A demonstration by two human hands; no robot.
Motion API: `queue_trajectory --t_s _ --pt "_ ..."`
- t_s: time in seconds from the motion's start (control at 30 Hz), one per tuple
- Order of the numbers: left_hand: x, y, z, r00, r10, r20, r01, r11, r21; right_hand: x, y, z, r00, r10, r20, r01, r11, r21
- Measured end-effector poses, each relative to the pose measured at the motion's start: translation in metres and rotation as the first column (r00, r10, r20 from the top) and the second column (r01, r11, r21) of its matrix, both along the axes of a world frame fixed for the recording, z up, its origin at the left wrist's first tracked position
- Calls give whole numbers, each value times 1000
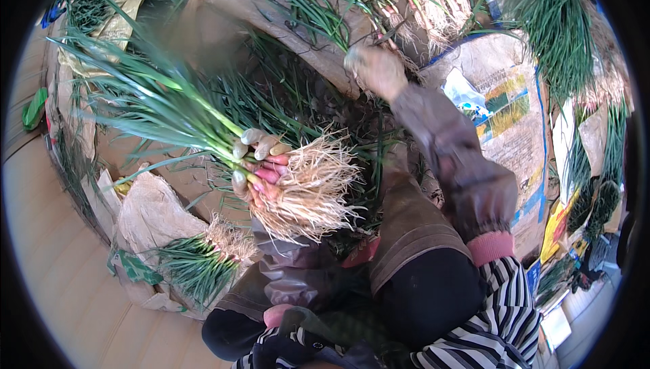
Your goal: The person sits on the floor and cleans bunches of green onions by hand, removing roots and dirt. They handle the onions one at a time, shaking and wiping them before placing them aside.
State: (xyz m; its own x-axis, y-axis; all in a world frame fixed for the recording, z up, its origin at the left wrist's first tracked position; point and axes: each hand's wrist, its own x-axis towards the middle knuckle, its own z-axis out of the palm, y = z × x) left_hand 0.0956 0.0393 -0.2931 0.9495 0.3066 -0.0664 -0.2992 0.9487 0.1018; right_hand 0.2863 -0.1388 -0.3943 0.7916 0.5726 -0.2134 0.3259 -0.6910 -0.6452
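My left hand point(261, 148), in a pale, worn glove, is closed round a bunch of green onions point(266, 173). Their pink bulbs and pale roots point right, and their long green leaves fan out to the upper left. My right hand point(378, 72), blurred, reaches forward to the near side of another group of green onions point(431, 13) lying on sacking. It touches or is very near some stems there; its fingertips are blurred, so whether it grips any I cannot tell. Brown sleeve covers with pink cuffs are on my arms.
Loose green leaves point(284, 84) and dirt lie between my legs and the sacking. A printed woven sack point(513, 115) is at the right, below a large heap of green onions point(553, 34). Another bunch point(203, 262) rests at lower left beside a pale sack point(152, 206).
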Motion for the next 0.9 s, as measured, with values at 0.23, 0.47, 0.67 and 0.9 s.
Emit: queue_trajectory --t_s 0.23,0.47,0.67,0.9 --pt "4 -7 -21 975 -216 -55 214 976 -38 -33 41 -51 1000 -2 -21 -2 983 -182" --pt "19 33 28 958 -274 81 271 961 47 -100 12 1 794 474 -381 -471 876 109" --pt "5 28 -41 933 -359 -26 359 933 17 57 -5 21 914 -335 227 382 900 -209" --pt "-13 -31 -58 971 -72 -227 63 997 -48 -6 35 -6 949 314 22 -297 916 -269"
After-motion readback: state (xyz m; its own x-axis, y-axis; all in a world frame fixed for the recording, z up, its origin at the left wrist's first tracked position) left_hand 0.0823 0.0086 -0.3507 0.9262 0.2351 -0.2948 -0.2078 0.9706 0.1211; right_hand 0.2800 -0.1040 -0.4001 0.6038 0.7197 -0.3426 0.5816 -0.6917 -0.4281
